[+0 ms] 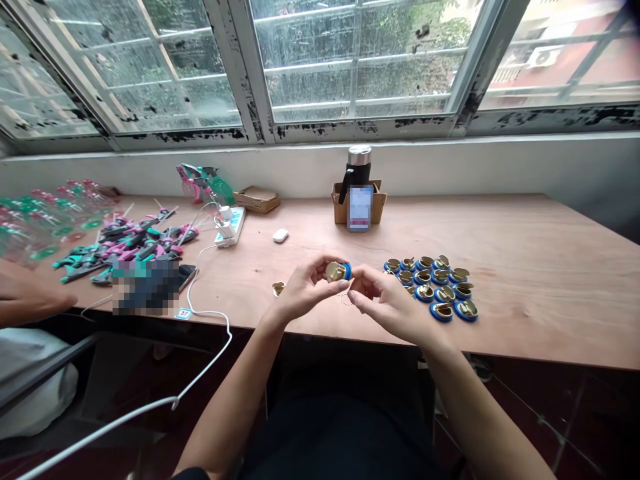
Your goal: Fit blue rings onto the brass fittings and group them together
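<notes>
My left hand [305,288] holds a small round blue-and-gold piece [336,271] between thumb and fingers, its gold metal face turned up and a blue rim at the right. Close to its right side is my right hand [383,297], with fingers curled and thumb drawn in. A thin pale loop [345,300] shows below the fingertips; whether the right hand grips it is unclear. To the right, several similar blue discs with raised gold metal parts [434,287] stand in rows. Left of my left wrist lies a loose gold part [279,288], partly covered.
At the back are a black flask [359,170] in a cardboard box, a phone [360,208] and a flat carton [257,199]. Leftward lie a white case [281,235], a power strip [231,227], a cable [227,327], piled pink-and-green tools [135,243] and another person's arm [33,293].
</notes>
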A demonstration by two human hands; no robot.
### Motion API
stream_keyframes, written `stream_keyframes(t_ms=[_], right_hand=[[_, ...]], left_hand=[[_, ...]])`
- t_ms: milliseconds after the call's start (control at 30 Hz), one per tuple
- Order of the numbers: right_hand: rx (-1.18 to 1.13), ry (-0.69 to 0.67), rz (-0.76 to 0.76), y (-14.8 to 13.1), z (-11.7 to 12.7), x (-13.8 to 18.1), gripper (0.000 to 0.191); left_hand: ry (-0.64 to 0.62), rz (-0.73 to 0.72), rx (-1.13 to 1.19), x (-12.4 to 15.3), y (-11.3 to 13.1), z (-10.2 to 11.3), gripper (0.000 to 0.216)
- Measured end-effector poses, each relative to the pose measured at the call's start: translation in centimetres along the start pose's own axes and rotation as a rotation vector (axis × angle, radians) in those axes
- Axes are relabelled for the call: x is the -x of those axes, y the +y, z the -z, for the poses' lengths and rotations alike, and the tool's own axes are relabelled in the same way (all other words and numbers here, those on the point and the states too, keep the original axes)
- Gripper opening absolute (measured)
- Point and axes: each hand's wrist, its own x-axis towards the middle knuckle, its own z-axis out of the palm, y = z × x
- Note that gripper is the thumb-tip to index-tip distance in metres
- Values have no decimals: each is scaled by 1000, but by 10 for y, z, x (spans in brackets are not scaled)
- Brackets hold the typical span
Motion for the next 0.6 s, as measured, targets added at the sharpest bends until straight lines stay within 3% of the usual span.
stream_keyframes(t_ms=[167, 333, 467, 600], right_hand=[[53, 149, -60, 4, 5, -1, 19], [140, 142, 37, 2, 9, 2, 36], [258, 101, 134, 0, 8, 2, 23], [286, 174, 163, 3, 6, 1, 6]], left_hand=[[-41, -28, -31, -2, -5, -1, 39], [-40, -72, 5, -3, -15, -3, 34], [-88, -98, 47, -4, -21, -6, 36], [-115, -113, 39, -5, -20, -9, 34]])
